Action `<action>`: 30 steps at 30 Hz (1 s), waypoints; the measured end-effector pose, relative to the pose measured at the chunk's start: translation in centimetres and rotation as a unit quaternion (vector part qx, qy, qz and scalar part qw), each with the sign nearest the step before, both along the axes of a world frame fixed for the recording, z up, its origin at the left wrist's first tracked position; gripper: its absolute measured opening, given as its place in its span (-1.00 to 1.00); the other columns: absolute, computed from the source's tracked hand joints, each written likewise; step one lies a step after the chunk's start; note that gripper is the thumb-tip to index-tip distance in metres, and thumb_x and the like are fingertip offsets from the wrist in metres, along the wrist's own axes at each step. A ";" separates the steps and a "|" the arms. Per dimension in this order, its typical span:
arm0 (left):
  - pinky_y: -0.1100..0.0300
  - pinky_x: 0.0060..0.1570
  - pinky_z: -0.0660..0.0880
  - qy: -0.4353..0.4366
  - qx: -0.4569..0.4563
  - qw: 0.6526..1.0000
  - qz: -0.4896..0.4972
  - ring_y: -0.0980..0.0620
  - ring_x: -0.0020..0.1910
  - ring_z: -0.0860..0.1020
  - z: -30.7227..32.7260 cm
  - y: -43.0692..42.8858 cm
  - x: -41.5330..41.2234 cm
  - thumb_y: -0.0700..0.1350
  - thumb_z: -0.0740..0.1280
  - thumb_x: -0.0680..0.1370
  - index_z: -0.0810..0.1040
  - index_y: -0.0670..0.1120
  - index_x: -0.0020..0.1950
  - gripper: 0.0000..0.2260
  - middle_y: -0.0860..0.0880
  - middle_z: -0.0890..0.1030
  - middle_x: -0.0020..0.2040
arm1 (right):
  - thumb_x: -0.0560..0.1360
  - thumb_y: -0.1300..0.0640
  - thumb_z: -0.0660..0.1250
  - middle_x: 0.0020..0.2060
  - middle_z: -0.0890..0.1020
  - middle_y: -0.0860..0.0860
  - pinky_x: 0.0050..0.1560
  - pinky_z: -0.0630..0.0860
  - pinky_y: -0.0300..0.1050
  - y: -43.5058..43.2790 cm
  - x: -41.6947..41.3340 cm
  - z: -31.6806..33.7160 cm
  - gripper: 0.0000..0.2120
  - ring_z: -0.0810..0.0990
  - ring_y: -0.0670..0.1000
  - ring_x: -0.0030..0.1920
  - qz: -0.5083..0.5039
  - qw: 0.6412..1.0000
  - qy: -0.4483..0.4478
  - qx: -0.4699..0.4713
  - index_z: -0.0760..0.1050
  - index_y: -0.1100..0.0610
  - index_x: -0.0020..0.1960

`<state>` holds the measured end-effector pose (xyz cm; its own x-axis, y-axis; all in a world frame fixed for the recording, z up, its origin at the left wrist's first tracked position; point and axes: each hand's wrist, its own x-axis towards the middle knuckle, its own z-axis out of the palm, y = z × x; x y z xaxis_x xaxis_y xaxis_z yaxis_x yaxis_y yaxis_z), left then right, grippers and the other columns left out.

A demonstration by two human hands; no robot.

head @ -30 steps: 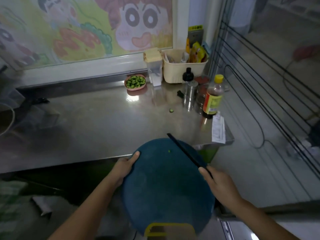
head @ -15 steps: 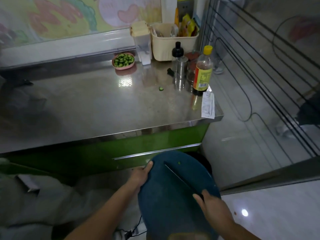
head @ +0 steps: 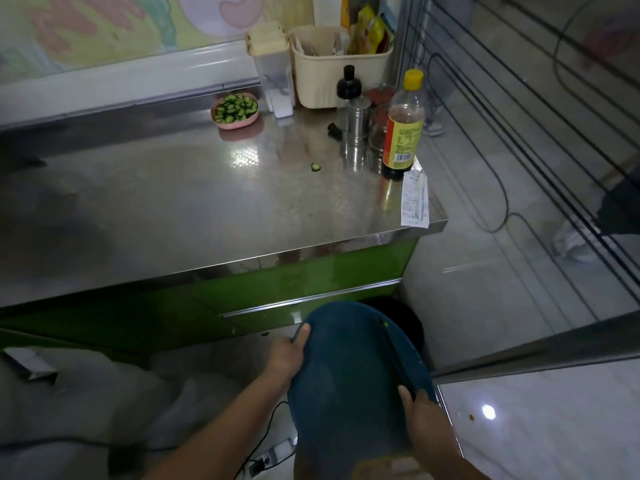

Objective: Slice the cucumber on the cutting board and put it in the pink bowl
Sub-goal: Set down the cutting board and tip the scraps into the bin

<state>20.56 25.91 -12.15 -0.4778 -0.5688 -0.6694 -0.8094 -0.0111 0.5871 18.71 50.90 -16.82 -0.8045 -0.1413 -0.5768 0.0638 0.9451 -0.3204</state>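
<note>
The round dark blue cutting board [head: 346, 375] is held off the counter, low in front of the green cabinet and over a dark bin [head: 408, 323]. My left hand [head: 289, 351] grips its left rim. My right hand [head: 422, 420] holds a black knife [head: 394, 355] whose blade lies along the board's right side, near a tiny green scrap [head: 383, 323]. The pink bowl [head: 235, 123] with cucumber slices [head: 235, 107] stands at the back of the steel counter. One loose cucumber piece [head: 315, 167] lies on the counter.
A cream basket [head: 339, 77], a clear box with a cream lid [head: 273, 81], a steel shaker [head: 356, 119], a yellow-capped sauce bottle [head: 403, 133] and a paper receipt [head: 415, 199] crowd the steel counter's [head: 156, 209] back right corner. Cables [head: 498, 188] run over the floor at right.
The board has come off the counter and sunk down in front of the cabinet, over the bin. The knife has slid to the board's right edge. Both hands keep their hold.
</note>
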 end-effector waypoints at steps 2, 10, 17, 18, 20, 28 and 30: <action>0.18 -0.13 0.42 -0.009 -0.007 1.000 -0.003 -0.05 -0.11 0.54 -0.3 -0.2 -0.2 0.16 0.20 0.57 0.57 -0.15 -0.13 -0.61 -0.11 0.57 -0.09 | 0.58 -0.22 -0.15 -0.03 0.62 0.18 -0.05 0.45 -0.07 0.3 -0.6 -0.8 -0.49 0.59 0.17 0.00 -0.034 0.999 -0.012 -0.020 0.37 0.14 -0.02; 0.10 -0.03 0.46 -0.030 -0.058 0.998 -0.025 -0.15 -0.05 0.57 0.3 -2.0 -1.0 0.15 0.17 0.59 0.56 -0.16 -0.26 -0.56 -0.19 0.59 -0.09 | 0.61 -0.13 0.07 -0.61 0.38 0.08 -0.44 0.31 -0.18 1.9 -7.4 -1.4 -0.45 0.38 0.05 -0.54 -0.225 0.944 -0.180 -0.158 0.33 0.20 -0.43; 0.06 -0.07 0.49 -0.018 -0.054 0.998 -0.008 -0.14 -0.10 0.59 2.1 -3.4 -1.0 0.18 0.24 0.54 0.59 -0.27 -0.13 -0.51 -0.20 0.59 -0.14 | 0.56 -0.18 0.14 -0.65 0.37 0.05 -0.53 0.27 -0.24 2.6 -10.3 0.6 -0.44 0.35 0.00 -0.64 -0.155 0.964 -0.134 -0.168 0.30 0.18 -0.47; 0.05 -0.10 0.51 -0.004 -0.048 0.999 -0.002 -0.11 -0.16 0.59 2.4 -3.6 -0.8 0.17 0.27 0.53 0.58 -0.27 -0.16 -0.52 -0.20 0.60 -0.17 | 0.55 -0.19 0.16 -0.63 0.38 0.04 -0.51 0.28 -0.23 2.8 -10.0 1.1 -0.45 0.36 -0.01 -0.61 -0.114 0.975 -0.110 -0.153 0.30 0.17 -0.46; 0.06 -0.16 0.53 0.021 -0.032 0.999 0.007 -0.08 -0.24 0.60 3.6 -4.2 -0.4 0.16 0.30 0.51 0.61 -0.32 -0.17 -0.49 -0.21 0.64 -0.20 | 0.51 -0.17 0.24 -0.57 0.40 0.02 -0.43 0.29 -0.19 3.4 -9.2 2.1 -0.49 0.40 -0.01 -0.51 -0.071 0.983 -0.062 -0.155 0.33 0.18 -0.43; 0.20 -0.21 0.57 0.119 0.029 0.992 0.034 0.00 -0.28 0.64 12.5 -9.3 -0.3 0.12 0.31 0.51 0.67 -0.23 -0.13 -0.59 -0.15 0.69 -0.18 | 0.48 0.10 0.37 -0.56 0.51 -0.17 -0.40 0.33 -0.39 3.0 -8.8 10.0 -0.57 0.50 -0.20 -0.45 -0.013 0.971 0.095 -0.218 0.31 -0.09 -0.50; 0.10 -0.07 0.58 0.131 0.018 0.990 0.050 -0.05 -0.18 0.66 14.6 -11.7 -0.9 0.22 0.34 0.39 0.67 -0.22 -0.10 -0.52 -0.16 0.69 -0.13 | 0.48 0.12 0.37 -0.59 0.48 -0.23 -0.41 0.34 -0.40 1.2 -10.4 12.4 -0.53 0.48 -0.28 -0.47 -0.007 0.965 0.110 -0.237 0.29 -0.13 -0.52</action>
<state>19.65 14.23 2.42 -0.5796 -0.6010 -0.5502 -0.6231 -0.1083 0.7746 8.28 52.09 -4.42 -0.9037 -0.3355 -0.2661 -0.0427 0.6888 -0.7237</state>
